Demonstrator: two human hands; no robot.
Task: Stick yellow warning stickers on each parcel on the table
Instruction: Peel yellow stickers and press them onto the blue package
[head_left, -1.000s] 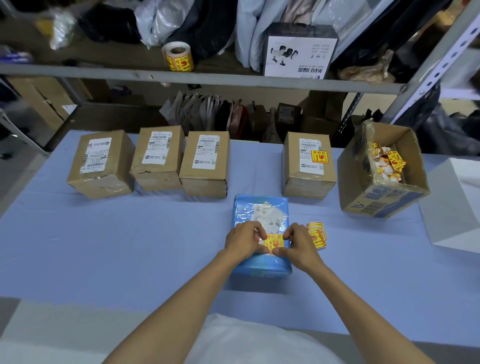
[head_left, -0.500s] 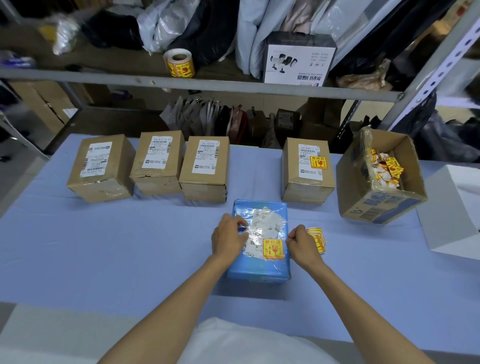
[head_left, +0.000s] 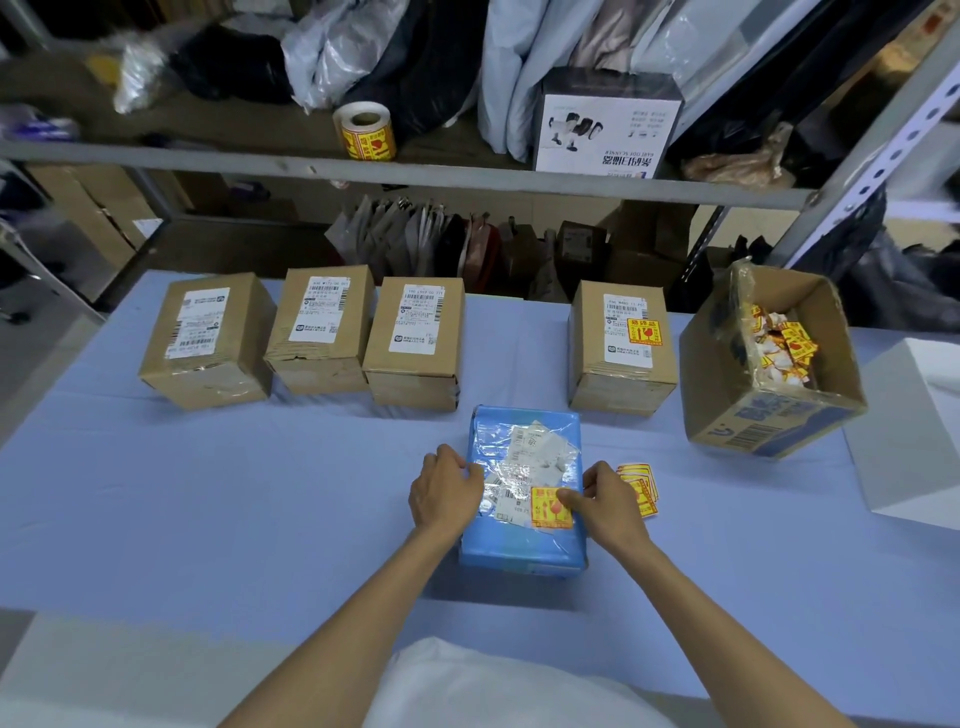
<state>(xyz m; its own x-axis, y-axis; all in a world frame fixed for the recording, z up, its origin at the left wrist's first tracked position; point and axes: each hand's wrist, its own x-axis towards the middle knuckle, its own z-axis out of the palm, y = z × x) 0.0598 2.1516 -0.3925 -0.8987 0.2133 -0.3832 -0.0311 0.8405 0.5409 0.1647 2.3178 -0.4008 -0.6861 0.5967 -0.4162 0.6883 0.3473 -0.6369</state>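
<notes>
A blue plastic-wrapped parcel (head_left: 522, 540) lies on the table in front of me, with a yellow warning sticker (head_left: 546, 512) stuck on its top beside the white label. My left hand (head_left: 444, 491) holds the parcel's left edge with curled fingers. My right hand (head_left: 610, 501) holds the right edge, its thumb pressing the sticker's right side. A small stack of loose yellow stickers (head_left: 644, 488) lies just right of that hand. Behind stand three cardboard parcels (head_left: 322, 332) carrying only white labels, and a fourth cardboard parcel (head_left: 618, 358) bearing a yellow sticker (head_left: 644, 331).
An open cardboard box (head_left: 727, 415) with several yellow stickers inside stands tilted at the right. A white box (head_left: 914, 431) sits at the far right edge. A roll of yellow stickers (head_left: 365, 130) rests on the metal shelf (head_left: 415, 174) behind the table.
Both hands left the sticker at the parcel's near end and spread to the parcel's two sides. The right thumb has since come back onto the sticker's right side.
</notes>
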